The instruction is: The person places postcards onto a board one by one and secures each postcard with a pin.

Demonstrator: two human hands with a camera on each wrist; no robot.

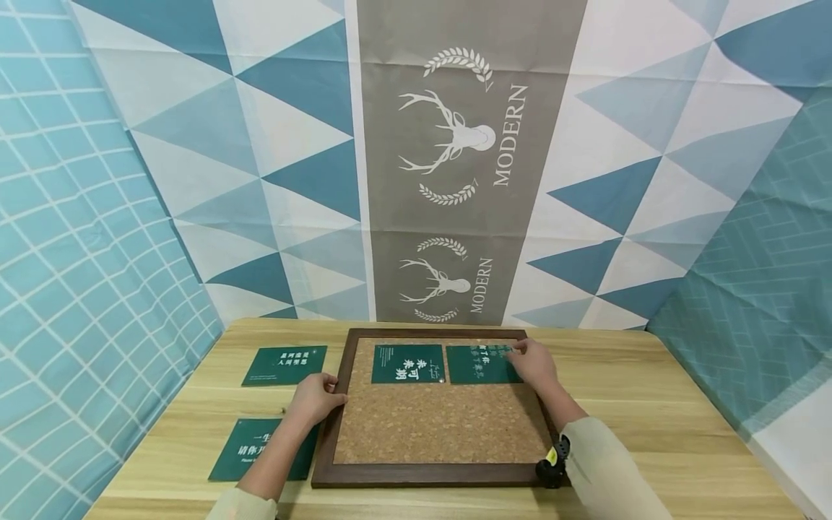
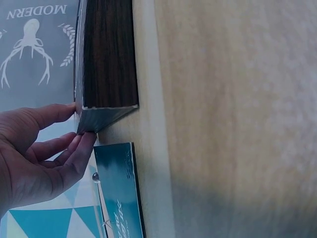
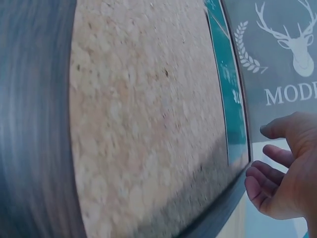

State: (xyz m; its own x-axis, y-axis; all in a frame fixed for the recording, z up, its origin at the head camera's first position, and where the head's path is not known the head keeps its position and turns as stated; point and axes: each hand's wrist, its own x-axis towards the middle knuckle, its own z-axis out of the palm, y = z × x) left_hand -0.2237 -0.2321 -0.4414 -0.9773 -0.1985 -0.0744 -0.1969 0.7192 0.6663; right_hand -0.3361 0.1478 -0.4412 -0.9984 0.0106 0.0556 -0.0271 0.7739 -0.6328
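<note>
A cork board (image 1: 442, 426) with a dark brown wooden frame lies on the table. Two green cards with white lettering, a left card (image 1: 408, 363) and a right card (image 1: 481, 365), lie side by side along its far edge. My left hand (image 1: 313, 399) holds the frame's left side, thumb on one face and fingers round the edge, as the left wrist view shows near the frame (image 2: 110, 54). My right hand (image 1: 534, 362) is at the far right corner, by the right card's end. In the right wrist view its fingers (image 3: 262, 181) are loosely bent, beside the frame.
Left of the board, a green card (image 1: 284, 365) lies at the back and another green card (image 1: 237, 451) nearer the front, partly under my left forearm. A dark object with a yellow label (image 1: 552, 456) is on my right wrist. A patterned cloth (image 1: 448, 180) hangs behind the table.
</note>
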